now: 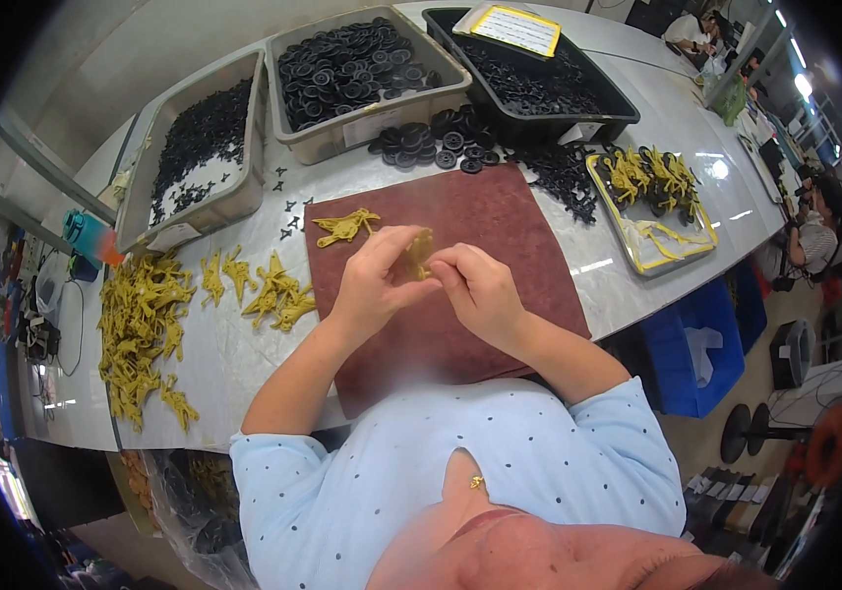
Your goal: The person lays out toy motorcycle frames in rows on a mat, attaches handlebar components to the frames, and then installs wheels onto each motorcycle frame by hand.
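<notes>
Two-handed grip, left hand (370, 280) and right hand (480, 287), on yellow plastic part (419, 254) above mat (500, 221)

Grey table (637, 285) — maroon mat (500, 226), bins (244, 187), yellow parts (141, 324).

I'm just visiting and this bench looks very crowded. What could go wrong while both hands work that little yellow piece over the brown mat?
The yellow piece is pinched only at the fingertips of the left hand and right hand, so it might slip onto the brown mat. Loose black wheels lie just past the mat's far edge and could roll onto it. The yellow pile reaches the table edge; parts may fall off.
</notes>
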The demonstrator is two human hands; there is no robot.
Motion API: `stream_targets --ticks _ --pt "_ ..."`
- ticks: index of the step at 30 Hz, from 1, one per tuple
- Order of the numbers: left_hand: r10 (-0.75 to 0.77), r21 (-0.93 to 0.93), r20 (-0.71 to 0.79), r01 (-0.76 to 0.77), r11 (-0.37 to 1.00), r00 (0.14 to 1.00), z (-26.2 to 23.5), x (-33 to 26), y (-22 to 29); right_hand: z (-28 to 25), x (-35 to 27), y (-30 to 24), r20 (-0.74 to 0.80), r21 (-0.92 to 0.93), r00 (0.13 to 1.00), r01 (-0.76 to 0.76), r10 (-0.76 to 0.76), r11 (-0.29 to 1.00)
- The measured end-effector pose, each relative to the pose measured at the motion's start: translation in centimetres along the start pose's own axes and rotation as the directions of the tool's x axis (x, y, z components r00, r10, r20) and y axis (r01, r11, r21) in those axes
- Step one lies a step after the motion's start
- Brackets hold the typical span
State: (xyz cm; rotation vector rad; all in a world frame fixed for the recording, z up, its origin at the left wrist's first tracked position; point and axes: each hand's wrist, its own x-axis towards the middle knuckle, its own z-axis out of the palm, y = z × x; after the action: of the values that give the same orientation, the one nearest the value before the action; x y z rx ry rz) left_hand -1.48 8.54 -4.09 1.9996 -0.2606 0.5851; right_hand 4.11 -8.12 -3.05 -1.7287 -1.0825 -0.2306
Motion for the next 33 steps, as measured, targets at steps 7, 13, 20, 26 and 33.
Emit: stream_targets --ticks 7,13,20,26,33 --pt "-0.336 -0.353 -0.260 0.235 0.906 0.905 1.9 0.8 -2.7 -4.1 -2.2 3.1 -0.187 -0.027 0.957 -0.230 0.221 0.973" --pt "-0.487 -0.595 -0.080 0.351 0.723 0.870 2.8 4.8 -7.6 -7.0 -2.7 6.3 -0.200 0.406 0.832 -0.411 0.518 0.816" --pt "-0.277 0.163 0.113 0.258 0.952 0.954 4.4 7.4 -12.1 -7.0 -3.2 7.6 -0.151 0.392 0.812 -0.474 0.564 0.788" --pt "-0.269 0.603 0.185 0.107 0.791 0.945 4.9 8.1 -11.8 -7.5 -4.1 7.9 -0.040 0.372 0.746 -0.606 0.665 0.703" --pt "-0.206 0.657 0.171 0.044 0.753 0.964 5.3 7.6 -11.9 -12.6 -8.0 10.9 -0.325 0.300 0.565 -0.699 0.759 0.649"
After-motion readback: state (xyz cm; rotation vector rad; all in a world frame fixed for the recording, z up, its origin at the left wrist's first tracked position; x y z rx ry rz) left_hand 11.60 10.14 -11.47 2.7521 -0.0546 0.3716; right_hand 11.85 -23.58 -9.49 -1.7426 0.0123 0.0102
